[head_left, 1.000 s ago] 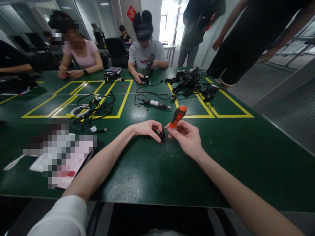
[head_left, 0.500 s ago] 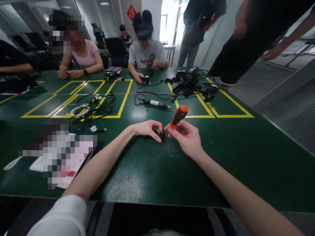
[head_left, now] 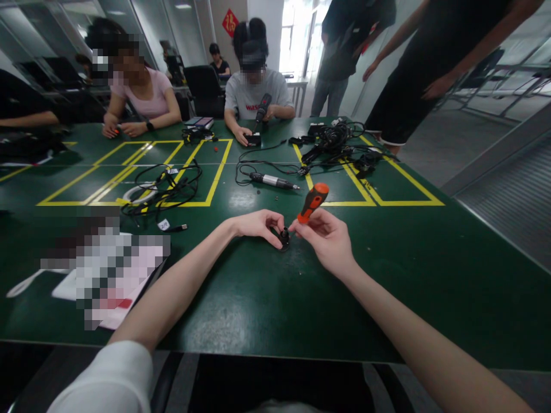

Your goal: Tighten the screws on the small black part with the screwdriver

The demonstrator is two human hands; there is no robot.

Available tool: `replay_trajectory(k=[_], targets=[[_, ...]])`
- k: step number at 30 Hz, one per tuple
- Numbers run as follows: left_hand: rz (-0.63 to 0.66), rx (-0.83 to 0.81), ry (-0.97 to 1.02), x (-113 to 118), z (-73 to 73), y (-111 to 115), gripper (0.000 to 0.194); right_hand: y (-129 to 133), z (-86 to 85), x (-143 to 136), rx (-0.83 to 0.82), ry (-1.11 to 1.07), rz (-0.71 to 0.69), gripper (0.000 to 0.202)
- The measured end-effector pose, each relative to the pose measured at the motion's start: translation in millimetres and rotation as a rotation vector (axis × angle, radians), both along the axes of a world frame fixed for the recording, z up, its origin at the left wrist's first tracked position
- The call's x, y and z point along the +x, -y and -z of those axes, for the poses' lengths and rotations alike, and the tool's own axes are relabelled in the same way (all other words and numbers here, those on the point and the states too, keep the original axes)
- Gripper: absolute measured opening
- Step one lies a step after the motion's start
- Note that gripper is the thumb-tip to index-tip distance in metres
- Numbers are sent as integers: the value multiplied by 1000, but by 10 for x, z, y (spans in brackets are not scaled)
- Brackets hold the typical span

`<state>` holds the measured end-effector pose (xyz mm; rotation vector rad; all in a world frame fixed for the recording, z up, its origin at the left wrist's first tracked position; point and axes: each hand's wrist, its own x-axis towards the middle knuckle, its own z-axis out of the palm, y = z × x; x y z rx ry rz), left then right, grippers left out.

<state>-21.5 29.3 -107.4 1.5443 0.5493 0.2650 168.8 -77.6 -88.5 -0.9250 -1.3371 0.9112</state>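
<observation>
On the green table, my left hand grips a small round black part between thumb and fingers. A short dark post stands up from the middle of that part. My right hand is closed on a screwdriver with an orange and black handle. The handle tilts up and to the right, and its tip end is close to the right side of the black part. Whether the tip touches the part I cannot tell.
Beyond my hands lies a silver and black pen-shaped electric tool with a cord. Tangled black cables sit at the back right, more cables at the left. Papers lie beside my left forearm. A person opposite holds a power screwdriver.
The screwdriver handle has shifted very slightly to the right in my right hand. My left hand and the black part stay put. A standing person at the right has moved their arms and body.
</observation>
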Motion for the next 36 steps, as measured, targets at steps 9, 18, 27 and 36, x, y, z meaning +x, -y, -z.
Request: replay_trajectory(k=[9,18,27,36], targets=[[52,12,-8,-6,-40,8,47,-16,-13,3,-10,-6,-93,38],[-7,-10,-14,-11,29,-14,49,-4,-15,-9,-15,-36,-97,40],[73,28,-4,-19,-40,5,45,-3,-75,-8,-15,21,-142,44],[-7,1,-21,-10,23,-5,50,0,-19,-3,-48,-25,-109,41]])
